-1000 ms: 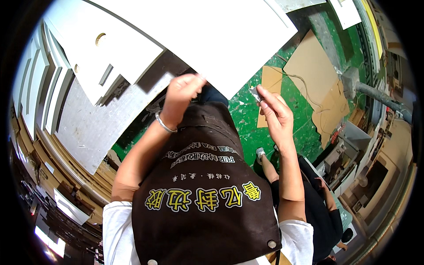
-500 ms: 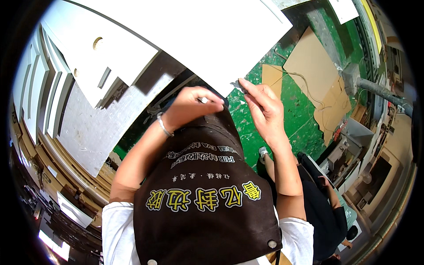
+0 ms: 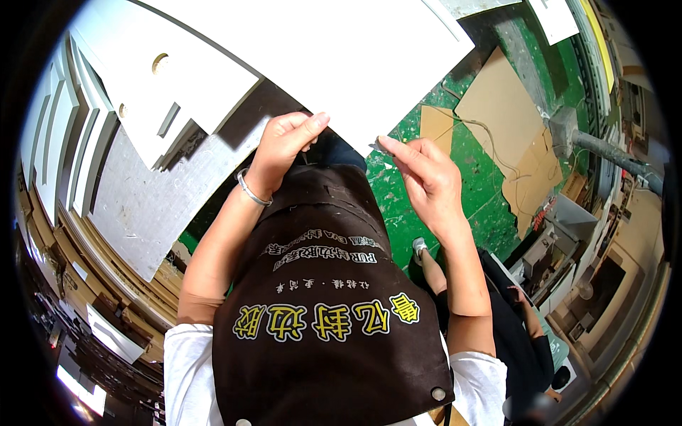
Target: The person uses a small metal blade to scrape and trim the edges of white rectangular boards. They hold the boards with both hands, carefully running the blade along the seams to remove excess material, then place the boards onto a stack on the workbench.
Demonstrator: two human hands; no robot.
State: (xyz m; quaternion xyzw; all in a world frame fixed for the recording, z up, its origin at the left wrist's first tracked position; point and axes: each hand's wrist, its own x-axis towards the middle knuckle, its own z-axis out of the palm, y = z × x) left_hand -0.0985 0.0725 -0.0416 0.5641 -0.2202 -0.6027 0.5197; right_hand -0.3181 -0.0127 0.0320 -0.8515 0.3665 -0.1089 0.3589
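Observation:
My right hand (image 3: 430, 181) pinches a small grey piece (image 3: 382, 146), possibly a blade, at the lower corner of a large white panel (image 3: 355, 64). My left hand (image 3: 291, 145) is closed, thumb against fingers, by the panel's lower left edge; what it holds, if anything, is hidden or too small to name. A brown apron (image 3: 330, 369) covers my body below both hands. Left of the big panel lie more white boards (image 3: 192, 82), with a round recess and a slot.
Stacked white boards (image 3: 60, 142) and brown sheets (image 3: 106, 284) stand at left. Cardboard (image 3: 497, 106), cables and a grey metal post (image 3: 600, 149) are on the green floor (image 3: 398, 213) at right. A person in black (image 3: 526, 355) is at lower right, near cluttered shelving (image 3: 568, 234).
My right hand has moved leftward to the panel's corner with the grey piece. My left hand swung down and right half a second ago, and is now back higher, by the panel's edge.

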